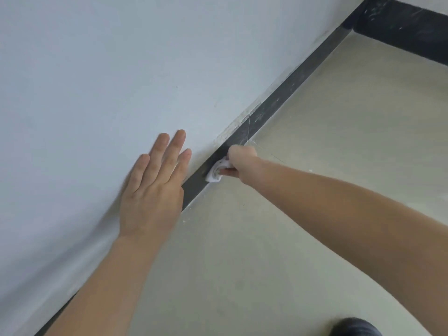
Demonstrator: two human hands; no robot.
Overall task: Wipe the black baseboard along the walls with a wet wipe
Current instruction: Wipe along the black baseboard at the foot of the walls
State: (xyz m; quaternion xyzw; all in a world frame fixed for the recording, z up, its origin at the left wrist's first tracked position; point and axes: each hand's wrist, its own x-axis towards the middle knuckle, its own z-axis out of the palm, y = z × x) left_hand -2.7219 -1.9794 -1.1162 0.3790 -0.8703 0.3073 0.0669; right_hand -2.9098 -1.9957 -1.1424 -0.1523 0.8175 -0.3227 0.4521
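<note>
The wipe (216,171) is a crumpled white wad with grey smudges, pressed against the face of the black baseboard (271,109) low down, where the board meets the floor (339,146). It sits at the tips of the right hand (238,163), on the side of the hand nearer the camera. The hand's fingers are curled around it: the thumb lies along the wad's lower edge, and the other fingertips are hidden behind the knuckles and the cloth, so how far they wrap cannot be told. The wad bulges out past the thumb toward the lower left.

The right forearm reaches in from the lower right, crossing above the floor to the board.

The baseboard runs diagonally from the lower left up to a corner at the upper right, where it meets a second stretch of black board (407,35) along the far wall. Beyond the hand, toward the corner, it shows pale dusty streaks and scuffs; the far stretch is also flecked with white marks. Along its top edge, just past the hand, the paint looks chipped and uneven.

The left hand (155,190) lies flat on the pale wall (121,69) just above the board, fingers straight and close together, holding nothing.

The floor is a smooth beige surface with small white specks near the board. A dark shoe (355,327) shows at the bottom edge.
</note>
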